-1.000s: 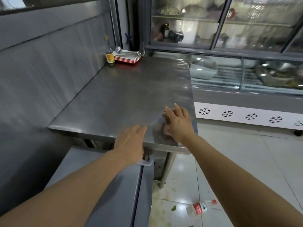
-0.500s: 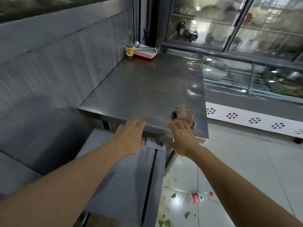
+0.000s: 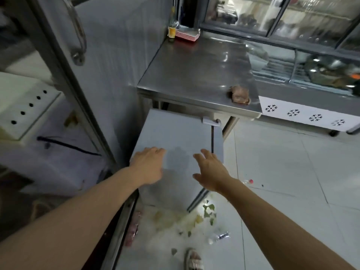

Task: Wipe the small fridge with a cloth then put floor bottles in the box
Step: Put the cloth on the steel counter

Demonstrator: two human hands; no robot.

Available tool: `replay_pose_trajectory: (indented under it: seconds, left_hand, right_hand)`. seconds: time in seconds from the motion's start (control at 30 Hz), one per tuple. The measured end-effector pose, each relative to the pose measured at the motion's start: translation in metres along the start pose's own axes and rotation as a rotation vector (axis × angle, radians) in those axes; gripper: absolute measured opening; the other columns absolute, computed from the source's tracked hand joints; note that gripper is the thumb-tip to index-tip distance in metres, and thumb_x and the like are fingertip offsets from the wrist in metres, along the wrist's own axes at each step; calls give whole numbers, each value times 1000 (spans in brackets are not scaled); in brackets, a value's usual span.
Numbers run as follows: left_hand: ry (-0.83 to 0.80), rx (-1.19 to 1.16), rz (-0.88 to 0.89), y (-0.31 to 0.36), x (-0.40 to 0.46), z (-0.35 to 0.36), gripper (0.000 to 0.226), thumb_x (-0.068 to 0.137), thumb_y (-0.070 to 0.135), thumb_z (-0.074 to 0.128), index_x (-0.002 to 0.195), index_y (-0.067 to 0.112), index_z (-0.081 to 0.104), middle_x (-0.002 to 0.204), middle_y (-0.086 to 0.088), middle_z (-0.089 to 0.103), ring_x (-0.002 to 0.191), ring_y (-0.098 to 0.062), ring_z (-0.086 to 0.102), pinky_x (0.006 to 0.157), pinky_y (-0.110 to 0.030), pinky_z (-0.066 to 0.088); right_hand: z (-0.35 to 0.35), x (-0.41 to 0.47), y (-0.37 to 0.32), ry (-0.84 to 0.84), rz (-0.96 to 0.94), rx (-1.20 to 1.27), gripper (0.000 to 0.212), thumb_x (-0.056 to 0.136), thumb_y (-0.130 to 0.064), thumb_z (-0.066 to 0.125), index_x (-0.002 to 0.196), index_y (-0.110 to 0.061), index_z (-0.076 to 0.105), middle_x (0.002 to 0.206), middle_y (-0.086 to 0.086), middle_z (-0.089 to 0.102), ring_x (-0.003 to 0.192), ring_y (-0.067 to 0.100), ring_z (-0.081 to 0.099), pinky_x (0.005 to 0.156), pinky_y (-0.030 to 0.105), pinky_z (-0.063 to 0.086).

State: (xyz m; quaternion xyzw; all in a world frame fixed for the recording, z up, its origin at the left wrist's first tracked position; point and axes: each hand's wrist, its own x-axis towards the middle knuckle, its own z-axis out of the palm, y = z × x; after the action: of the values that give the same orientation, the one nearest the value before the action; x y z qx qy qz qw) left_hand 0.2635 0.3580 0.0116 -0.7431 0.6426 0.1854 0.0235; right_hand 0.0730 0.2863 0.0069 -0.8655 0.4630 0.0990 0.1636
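Head camera view, looking down at two bare forearms reaching forward over a small grey fridge (image 3: 175, 137) tucked partly under a steel desk (image 3: 194, 75). Left hand (image 3: 148, 164) and right hand (image 3: 211, 170) both hover above the fridge top with fingers spread and relaxed, each grip open and holding nothing. A crumpled brownish cloth (image 3: 239, 96) lies on the desk near its front right corner, well apart from both hands. At the desk's far end stand a yellow-labelled bottle (image 3: 172, 26) and a stack of red-edged trays (image 3: 187, 35). On the tiled floor (image 3: 282, 172), a plastic bottle (image 3: 247, 181) shows just behind the right wrist, near scattered green scraps (image 3: 209, 211).
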Motion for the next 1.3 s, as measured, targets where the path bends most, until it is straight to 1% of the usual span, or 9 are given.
replay_pose_trajectory:
  seconds: [0.17, 0.3, 0.4, 0.57, 0.67, 0.77, 1.0, 1.17, 1.3]
  left_hand:
    - [-127, -38, -70, -36, -52, 53, 57, 88, 27, 55, 140, 16, 33, 142, -9, 40, 129, -28, 39, 101, -45, 39]
    - [-166, -65, -120, -53, -76, 100, 49, 87, 22, 53, 133, 16, 40, 132, -10, 48, 118, -29, 48, 92, -43, 44]
    - [-195, -100, -176, -64, -85, 141, 43, 85, 21, 51, 127, 15, 43, 126, -10, 52, 113, -29, 51, 88, -39, 43]
    - [-244, -185, -283, -84, -92, 229, 53, 84, 21, 54, 134, 21, 36, 130, -10, 49, 115, -32, 51, 91, -40, 41]
    - [-293, -211, -376, -100, -86, 294, 59, 84, 22, 55, 138, 19, 32, 133, -12, 48, 117, -33, 51, 94, -41, 42]
    - [-270, -244, -444, -117, -70, 360, 53, 84, 21, 57, 134, 18, 38, 130, -11, 51, 115, -32, 53, 94, -41, 44]
    - [-220, -186, -481, -167, -14, 543, 51, 86, 27, 57, 132, 17, 38, 131, -11, 52, 115, -32, 54, 94, -43, 45]
    - [-141, -192, -536, -193, 25, 644, 49, 84, 30, 60, 127, 15, 41, 123, -13, 54, 109, -33, 56, 88, -42, 46]
    - [-88, -231, -558, -208, 52, 702, 67, 83, 32, 61, 140, 18, 29, 133, -15, 46, 117, -35, 49, 95, -47, 43]
  right_hand:
    - [54, -33, -40, -130, -23, -8, 65, 91, -33, 59, 145, -16, 27, 157, 10, 12, 141, 32, 20, 112, 44, 28]
    - [97, -40, -56, -190, -48, -16, 65, 91, -31, 59, 145, -14, 28, 155, 13, 17, 139, 33, 25, 112, 43, 29]
    - [135, -38, -60, -239, -70, -3, 64, 91, -30, 59, 145, -13, 29, 155, 14, 20, 138, 33, 26, 111, 42, 30]
    - [225, -25, -55, -340, -86, 6, 62, 91, -29, 59, 143, -13, 30, 153, 12, 21, 138, 31, 27, 110, 40, 33]
    - [291, -10, -47, -393, -91, 18, 62, 92, -28, 57, 145, -13, 27, 153, 12, 20, 138, 30, 25, 109, 40, 33]
    - [356, 11, -41, -401, -85, 27, 64, 92, -29, 58, 145, -12, 26, 153, 13, 21, 137, 30, 26, 110, 40, 32]
    - [526, 78, -26, -358, -78, 73, 65, 89, -23, 60, 144, -10, 26, 148, 15, 27, 132, 32, 30, 106, 38, 33]
    - [620, 114, -11, -315, -88, 60, 64, 89, -21, 61, 142, -9, 28, 144, 16, 30, 127, 33, 34, 102, 38, 36]
    - [675, 131, 0, -286, -87, 67, 66, 89, -21, 61, 142, -9, 26, 141, 15, 32, 124, 31, 35, 99, 37, 37]
